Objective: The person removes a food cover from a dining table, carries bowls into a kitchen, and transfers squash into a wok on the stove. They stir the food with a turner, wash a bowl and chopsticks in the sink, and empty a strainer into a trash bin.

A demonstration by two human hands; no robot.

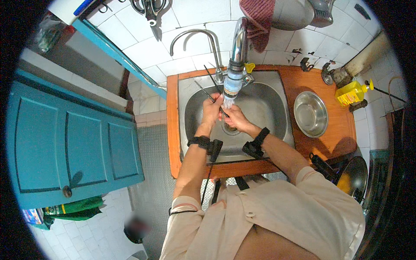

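My left hand [212,110] grips a pair of thin dark chopsticks [204,89] over the sink. Their upper ends spread apart toward the back left. My right hand [238,117] closes around the lower ends, close beside the left. Water [228,103] runs from the filter nozzle [232,84] of the chrome faucet [240,42] onto my fingers. Below both hands lies the stainless steel sink [269,110], its drain [231,129] partly hidden by the right hand. The fingers cover part of the chopsticks.
A steel bowl [311,114] stands on the wooden counter [338,139] at right, near a yellow soap bottle [352,93]. A black pan [352,178] sits lower right. A thin curved spout [195,32] rises behind the sink. Scissors [150,13] hang above; a blue door [81,143] is left.
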